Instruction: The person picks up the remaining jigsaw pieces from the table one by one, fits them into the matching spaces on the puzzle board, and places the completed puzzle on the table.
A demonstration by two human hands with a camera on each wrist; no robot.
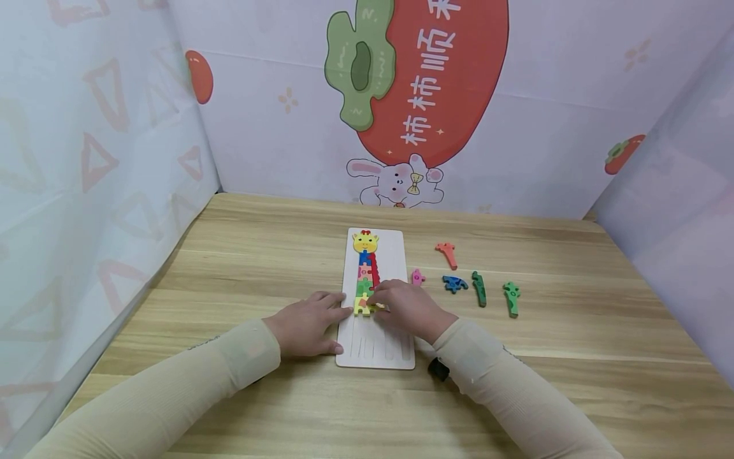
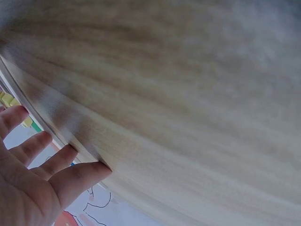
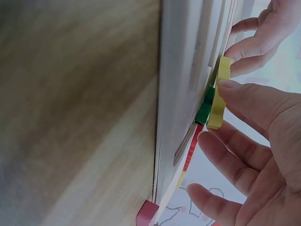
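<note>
A white puzzle board (image 1: 375,357) lies lengthwise on the table, with a partly assembled giraffe in its upper half. Below the giraffe's yellow head (image 1: 365,242) runs a column of blue, pink and green pieces, with a red mane piece (image 1: 375,271) beside it. My right hand (image 1: 410,309) pinches a yellow puzzle piece (image 3: 220,94) at the lower end of the column, partly covering it in the head view. Whether that piece is fully seated, I cannot tell. Along the board's left edge rests my left hand (image 1: 304,324), its fingers (image 2: 80,181) spread and its fingertips touching there.
Right of the board lie loose pieces: a pink one (image 1: 417,278), an orange one (image 1: 446,254), a blue one (image 1: 455,284), a dark green one (image 1: 478,289) and a light green one (image 1: 511,299). Printed cloth walls (image 1: 275,140) enclose the wooden table (image 1: 258,255).
</note>
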